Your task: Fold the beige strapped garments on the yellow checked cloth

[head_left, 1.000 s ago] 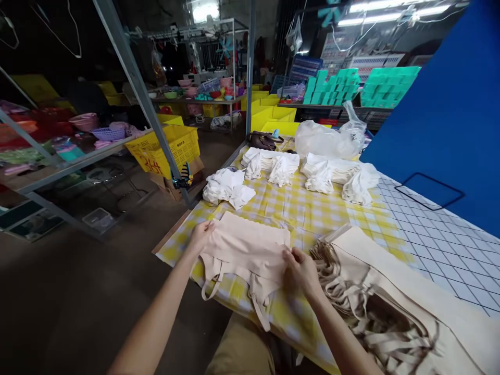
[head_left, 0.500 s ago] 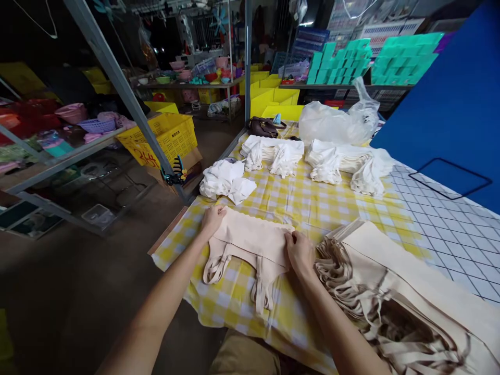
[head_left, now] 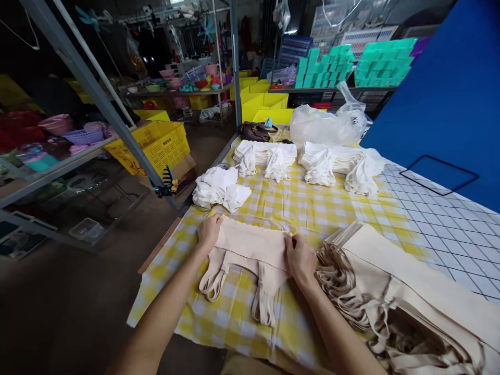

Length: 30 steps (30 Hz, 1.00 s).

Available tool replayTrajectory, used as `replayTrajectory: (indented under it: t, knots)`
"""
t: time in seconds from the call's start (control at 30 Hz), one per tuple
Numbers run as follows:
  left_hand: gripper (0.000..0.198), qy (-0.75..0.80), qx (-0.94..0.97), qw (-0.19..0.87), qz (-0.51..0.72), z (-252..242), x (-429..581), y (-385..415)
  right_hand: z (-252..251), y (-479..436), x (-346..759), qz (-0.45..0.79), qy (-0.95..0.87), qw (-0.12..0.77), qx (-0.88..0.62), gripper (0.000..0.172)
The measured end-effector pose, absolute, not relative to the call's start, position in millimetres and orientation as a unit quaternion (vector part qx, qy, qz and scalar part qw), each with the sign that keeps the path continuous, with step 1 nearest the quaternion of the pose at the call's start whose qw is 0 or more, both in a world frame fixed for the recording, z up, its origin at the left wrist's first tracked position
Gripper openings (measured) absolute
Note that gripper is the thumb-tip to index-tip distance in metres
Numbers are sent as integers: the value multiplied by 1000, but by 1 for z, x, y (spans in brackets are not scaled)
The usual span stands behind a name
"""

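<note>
A beige strappy camisole top (head_left: 252,242) lies flat on the yellow checked tablecloth (head_left: 230,328), its scalloped band away from me and its straps toward me. At the band's left corner, my left hand (head_left: 210,233) is closed on the fabric. My right hand (head_left: 301,260) pinches the right corner with curled fingers. Just right of that hand rises a thick stack of similar beige tops (head_left: 394,271), their straps bunched along the near side.
Beyond the beige top lie a crumpled white garment heap (head_left: 219,187) and two stacks of white tops (head_left: 267,156), (head_left: 339,161). A clear plastic bag (head_left: 328,125) and a dark handbag (head_left: 255,131) sit behind. A metal post (head_left: 236,67) and blue panel (head_left: 437,104) flank the table.
The camera view has shifted slightly, so the table appears a little lower and further left. Both hands keep hold of the beige top's corners, and it stays spread flat.
</note>
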<state>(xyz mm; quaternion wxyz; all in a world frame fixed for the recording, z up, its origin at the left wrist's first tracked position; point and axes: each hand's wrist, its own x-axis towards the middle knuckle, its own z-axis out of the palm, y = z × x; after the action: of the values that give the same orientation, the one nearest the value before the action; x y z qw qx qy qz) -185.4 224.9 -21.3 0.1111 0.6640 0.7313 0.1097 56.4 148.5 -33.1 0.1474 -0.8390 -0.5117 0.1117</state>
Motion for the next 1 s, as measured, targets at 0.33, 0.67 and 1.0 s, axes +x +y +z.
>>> replayTrajectory:
  t: [0.33,0.67,1.0]
  knots:
    - [33,735,677,18,34,-30,-181,216,-41,151,53,81,-542,148,-823,28]
    - [32,577,790,-73,193,8,-121,181,16,70,59,-13,-633,375,-678,28]
    - [25,291,913,140,249,36,43,99,38,-40,189,-92,-374,332,-861,32]
